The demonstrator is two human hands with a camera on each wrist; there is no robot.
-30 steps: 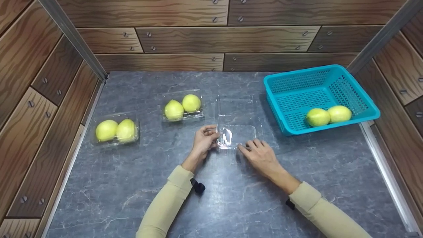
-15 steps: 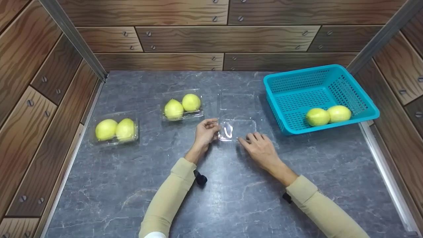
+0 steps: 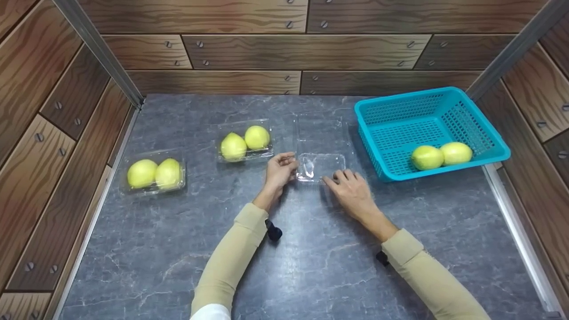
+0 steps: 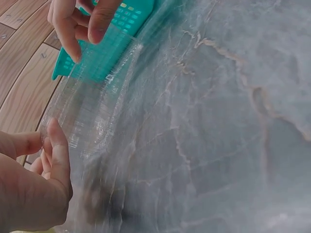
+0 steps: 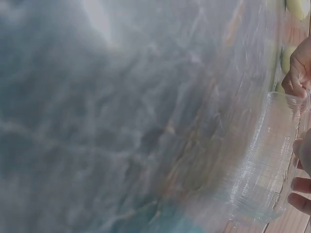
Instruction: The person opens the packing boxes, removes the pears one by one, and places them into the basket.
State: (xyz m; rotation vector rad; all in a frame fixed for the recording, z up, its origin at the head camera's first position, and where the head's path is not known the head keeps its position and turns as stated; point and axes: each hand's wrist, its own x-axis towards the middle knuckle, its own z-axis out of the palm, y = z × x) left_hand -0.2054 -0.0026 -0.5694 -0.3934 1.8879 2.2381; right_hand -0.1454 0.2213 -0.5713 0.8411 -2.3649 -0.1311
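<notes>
A clear plastic clamshell container [image 3: 322, 165] lies on the table before me, its lid [image 3: 319, 126] folded back on the far side. No fruit shows in it. My left hand [image 3: 281, 171] pinches its left edge between thumb and fingers, plainest in the left wrist view. At the near right corner, my right hand [image 3: 353, 193] touches the rim with loosely spread fingertips. The right wrist view catches only the fingers of that hand [image 5: 302, 187] along the container's rim [image 5: 279, 160], with the left hand [image 5: 299, 70] at the other end.
A turquoise basket [image 3: 371, 151] with two yellow-green fruits [image 3: 442, 155] stands at the right. Two more clear containers, each with two such fruits, sit left of centre [image 3: 246, 156] and far left [image 3: 155, 192]. Wood-patterned walls [image 3: 249, 53] enclose the grey marbled table [image 3: 178, 249].
Both hands have moved away from me across the table, and the clear container has slid with them toward the back wall. The basket and the filled containers stay where they were.
</notes>
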